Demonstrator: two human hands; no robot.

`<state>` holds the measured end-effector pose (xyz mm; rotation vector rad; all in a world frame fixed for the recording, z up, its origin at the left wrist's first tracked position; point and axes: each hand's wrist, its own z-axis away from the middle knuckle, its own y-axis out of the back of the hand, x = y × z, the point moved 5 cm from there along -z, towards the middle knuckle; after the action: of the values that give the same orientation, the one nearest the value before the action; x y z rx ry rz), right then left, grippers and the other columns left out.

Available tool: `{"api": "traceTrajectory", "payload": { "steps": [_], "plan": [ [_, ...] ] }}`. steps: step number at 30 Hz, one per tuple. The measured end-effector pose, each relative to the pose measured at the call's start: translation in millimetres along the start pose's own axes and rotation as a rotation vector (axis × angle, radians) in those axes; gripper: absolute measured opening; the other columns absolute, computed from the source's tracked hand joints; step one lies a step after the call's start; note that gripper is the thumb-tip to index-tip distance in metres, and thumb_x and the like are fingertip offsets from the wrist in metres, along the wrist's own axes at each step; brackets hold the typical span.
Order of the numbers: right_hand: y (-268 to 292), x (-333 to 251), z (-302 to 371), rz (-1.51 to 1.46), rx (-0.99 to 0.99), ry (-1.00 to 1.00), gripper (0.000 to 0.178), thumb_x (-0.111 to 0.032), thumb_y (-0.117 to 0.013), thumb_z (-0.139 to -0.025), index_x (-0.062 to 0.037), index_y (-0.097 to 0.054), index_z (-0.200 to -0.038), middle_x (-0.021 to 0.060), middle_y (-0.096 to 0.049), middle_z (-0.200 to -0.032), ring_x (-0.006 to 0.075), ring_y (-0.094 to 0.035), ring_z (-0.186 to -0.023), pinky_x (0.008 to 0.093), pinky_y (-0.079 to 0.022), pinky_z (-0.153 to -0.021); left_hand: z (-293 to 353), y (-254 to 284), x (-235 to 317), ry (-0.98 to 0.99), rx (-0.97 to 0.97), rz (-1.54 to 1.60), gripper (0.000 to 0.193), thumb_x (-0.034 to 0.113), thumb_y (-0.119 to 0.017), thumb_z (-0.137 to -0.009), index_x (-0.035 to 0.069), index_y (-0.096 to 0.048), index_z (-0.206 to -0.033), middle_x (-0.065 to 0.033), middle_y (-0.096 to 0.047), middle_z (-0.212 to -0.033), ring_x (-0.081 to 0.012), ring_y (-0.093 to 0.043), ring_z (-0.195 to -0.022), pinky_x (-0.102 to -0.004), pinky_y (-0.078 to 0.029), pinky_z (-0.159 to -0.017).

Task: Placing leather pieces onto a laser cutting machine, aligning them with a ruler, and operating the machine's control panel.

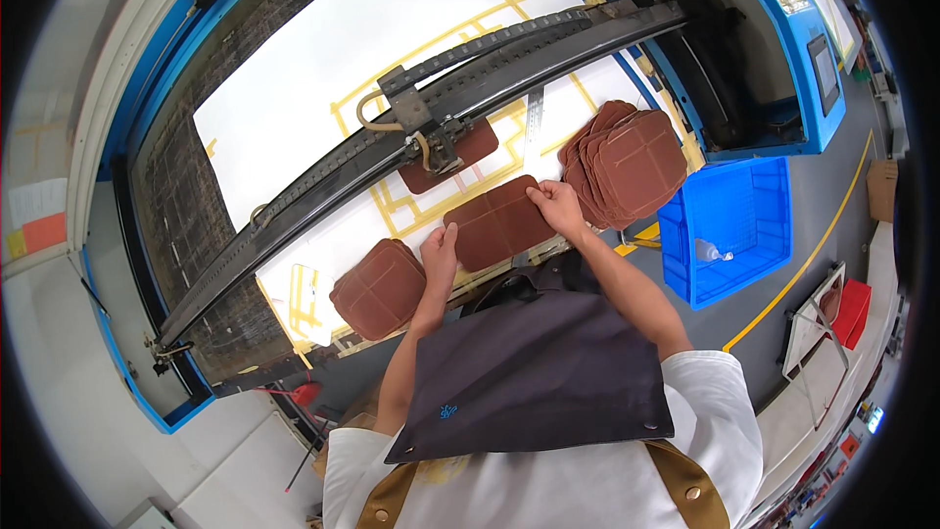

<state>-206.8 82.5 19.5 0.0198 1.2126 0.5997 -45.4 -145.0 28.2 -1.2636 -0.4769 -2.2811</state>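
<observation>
A brown, leather-like panel (497, 225) with rounded corners and pale lines across it is held flat in front of me. My left hand (440, 257) pinches its left edge, and my right hand (556, 209) grips its upper right corner. Left of my left hand lies a small stack of similar brown panels (379, 290). A taller, fanned-out stack (634, 163) rises just beyond my right hand. Another brown panel (470, 153) lies on the white sheet, partly hidden under the machine's moving head (419, 122).
A dark gantry beam (328, 162) crosses the bed diagonally above the white sheet (279, 122), which carries yellow tape outlines. A metal ruler (534, 122) lies near the right stack. On the floor to the right stands a blue crate (749, 211) with a clear bottle (710, 251) inside.
</observation>
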Motion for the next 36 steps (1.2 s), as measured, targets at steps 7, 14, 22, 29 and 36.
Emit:
{"api": "traceTrajectory", "payload": {
  "steps": [7, 14, 22, 29, 36],
  "plan": [
    [-0.6, -0.8, 0.5, 0.0, -0.003, -0.011, 0.029, -0.022, -0.069, -0.092, 0.0035, -0.067, -0.079, 0.0006, -0.055, -0.058, 0.0057, -0.045, -0.055, 0.0295, -0.039, -0.051, -2.9, 3.5, -7.2, -0.013, -0.011, -0.017, 0.029, 0.025, -0.061, -0.101, 0.0, -0.068, -0.088, 0.0051, -0.06, -0.077, -0.0026, -0.047, -0.069, -0.0217, -0.039, -0.061],
    [-0.9, 5.5, 1.3, -0.022, 0.017, -0.05, 0.033, -0.027, -0.071, -0.088, 0.0033, -0.066, -0.078, 0.0106, -0.055, -0.057, 0.0141, -0.047, -0.053, 0.0354, -0.042, -0.054, -0.3, -0.6, -6.0, -0.015, 0.007, -0.003, 0.029, 0.026, -0.061, -0.101, 0.0, -0.068, -0.088, 0.0067, -0.056, -0.073, -0.002, -0.044, -0.066, -0.022, -0.035, -0.058],
    [0.8, 3.8, 3.1, -0.016, 0.017, -0.036, 0.032, -0.026, -0.071, -0.088, 0.0036, -0.066, -0.077, 0.0101, -0.054, -0.057, 0.0132, -0.047, -0.053, 0.0354, -0.042, -0.054, 0.2, 1.6, -11.8, 0.015, -0.008, -0.054, 0.029, 0.025, -0.06, -0.102, 0.0, -0.069, -0.092, 0.0047, -0.06, -0.078, -0.0029, -0.047, -0.07, -0.0216, -0.038, -0.062],
    [2.4, 1.7, 2.7, -0.003, 0.019, -0.037, 0.033, -0.026, -0.07, -0.089, 0.0042, -0.065, -0.077, 0.0102, -0.054, -0.057, 0.0135, -0.046, -0.053, 0.0353, -0.042, -0.054, 5.6, -0.1, 9.2, 0.082, 0.07, -0.158, 0.025, 0.026, -0.065, -0.098, 0.002, -0.069, -0.094, 0.0017, -0.063, -0.076, -0.0053, -0.052, -0.069, -0.0223, -0.044, -0.066],
    [0.7, 10.0, 0.0, 0.005, 0.022, -0.011, 0.033, -0.024, -0.07, -0.089, 0.0048, -0.063, -0.075, 0.0086, -0.051, -0.055, 0.013, -0.044, -0.053, 0.0348, -0.04, -0.053, -85.9, 29.2, 97.3, -0.346, 0.375, -0.742, 0.047, 0.023, -0.082, -0.078, 0.002, -0.063, -0.116, -0.0179, -0.064, -0.112, -0.0334, -0.061, -0.107, -0.0422, -0.05, -0.091]
  ]
}}
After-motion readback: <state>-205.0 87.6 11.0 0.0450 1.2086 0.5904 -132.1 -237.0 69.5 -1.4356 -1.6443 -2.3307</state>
